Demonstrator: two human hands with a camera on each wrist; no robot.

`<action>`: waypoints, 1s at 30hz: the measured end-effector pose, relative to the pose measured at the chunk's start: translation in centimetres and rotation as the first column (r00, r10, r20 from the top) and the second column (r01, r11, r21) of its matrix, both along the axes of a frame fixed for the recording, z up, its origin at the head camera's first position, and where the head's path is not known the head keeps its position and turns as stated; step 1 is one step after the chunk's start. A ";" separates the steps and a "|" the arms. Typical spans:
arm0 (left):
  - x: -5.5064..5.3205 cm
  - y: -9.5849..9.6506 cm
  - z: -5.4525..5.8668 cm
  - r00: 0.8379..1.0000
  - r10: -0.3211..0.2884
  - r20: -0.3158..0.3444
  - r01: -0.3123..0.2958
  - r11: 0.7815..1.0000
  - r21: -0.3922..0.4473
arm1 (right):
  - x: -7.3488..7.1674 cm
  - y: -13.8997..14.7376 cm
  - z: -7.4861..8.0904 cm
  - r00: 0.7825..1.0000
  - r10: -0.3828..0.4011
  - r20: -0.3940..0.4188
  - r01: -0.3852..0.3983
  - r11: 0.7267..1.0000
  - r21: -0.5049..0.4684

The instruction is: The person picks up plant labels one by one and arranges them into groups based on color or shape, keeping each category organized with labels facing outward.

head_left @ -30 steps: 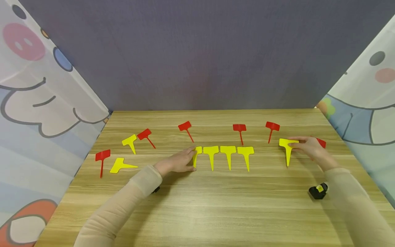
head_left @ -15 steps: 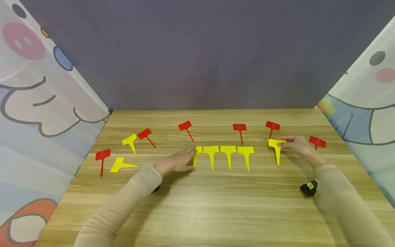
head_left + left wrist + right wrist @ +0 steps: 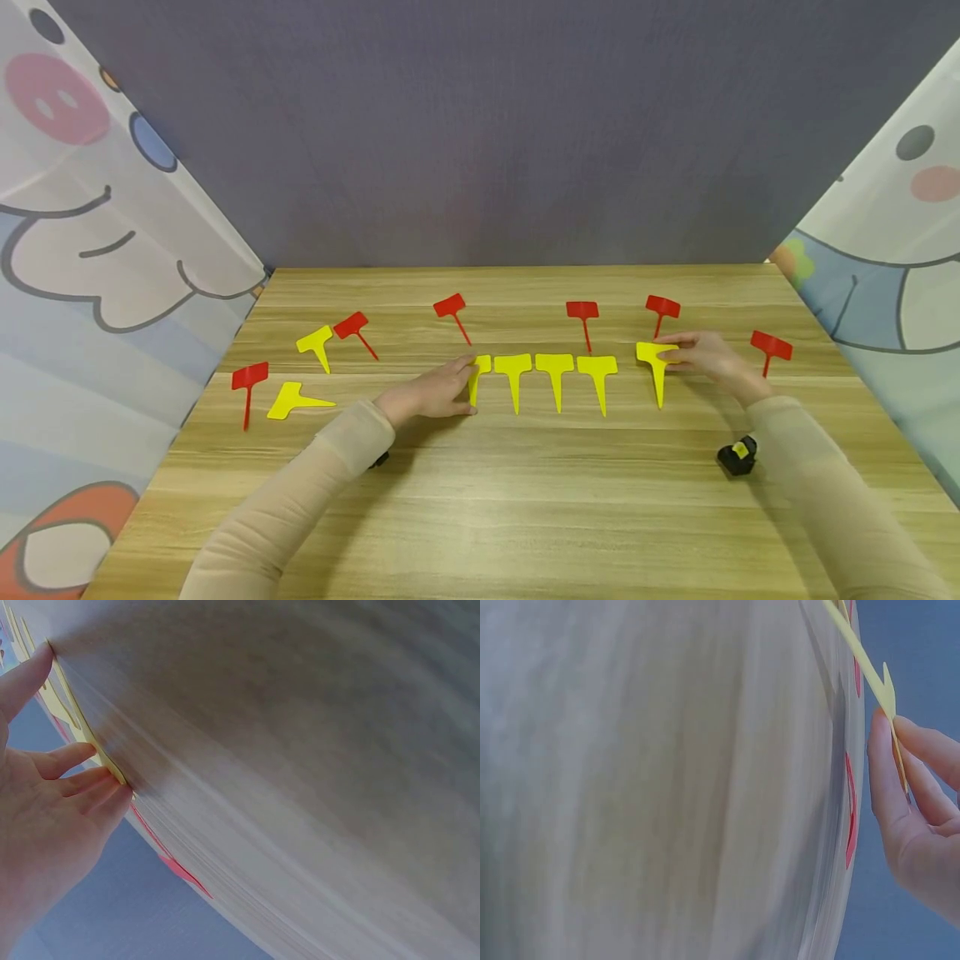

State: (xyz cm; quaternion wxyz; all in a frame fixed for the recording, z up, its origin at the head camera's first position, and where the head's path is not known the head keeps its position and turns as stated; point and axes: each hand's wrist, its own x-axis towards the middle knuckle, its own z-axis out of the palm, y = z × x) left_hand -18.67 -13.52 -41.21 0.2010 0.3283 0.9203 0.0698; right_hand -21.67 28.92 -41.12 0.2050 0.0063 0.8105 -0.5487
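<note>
My right hand (image 3: pixel 701 354) pinches a yellow T-type plant label (image 3: pixel 657 367) by its head between thumb and fingers, with the spike toward the front. In the right wrist view this label is tilted, with a shadow on the table beside it. Left of it, three yellow plant labels (image 3: pixel 597 379) lie in a row, heads at the back. At the row's left end my left hand (image 3: pixel 435 390) rests on another yellow label (image 3: pixel 482 367), fingers at its head and thumb by its tip. The hand covers part of that label.
Red plant labels (image 3: pixel 582 311) lie scattered along the back of the wooden table (image 3: pixel 525 517) and at both sides. Two more yellow labels (image 3: pixel 288 402) lie at the left. A grey panel (image 3: pixel 510 150) stands behind the table, with printed curtains (image 3: pixel 67 333) on either side.
My right hand has moved left with the yellow plant label, toward the row, uncovering the red label at the far right. The left hand has stayed in place.
</note>
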 end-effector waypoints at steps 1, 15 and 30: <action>0.0 0.0 0.0 1.000 -0.001 -0.001 0.001 1.000 -0.002 | 0.0 -0.1 0.0 1.000 0.002 0.005 -0.002 1.000 -0.003; 0.0 0.0 0.0 1.000 -0.005 0.001 0.005 1.000 -0.003 | -0.4 -1.2 -0.3 0.999 0.025 0.046 -0.026 1.000 0.016; -0.1 -0.1 -0.2 1.000 -0.002 0.004 0.002 1.000 0.004 | -0.6 -1.8 -0.7 0.998 0.030 0.055 -0.033 0.998 0.049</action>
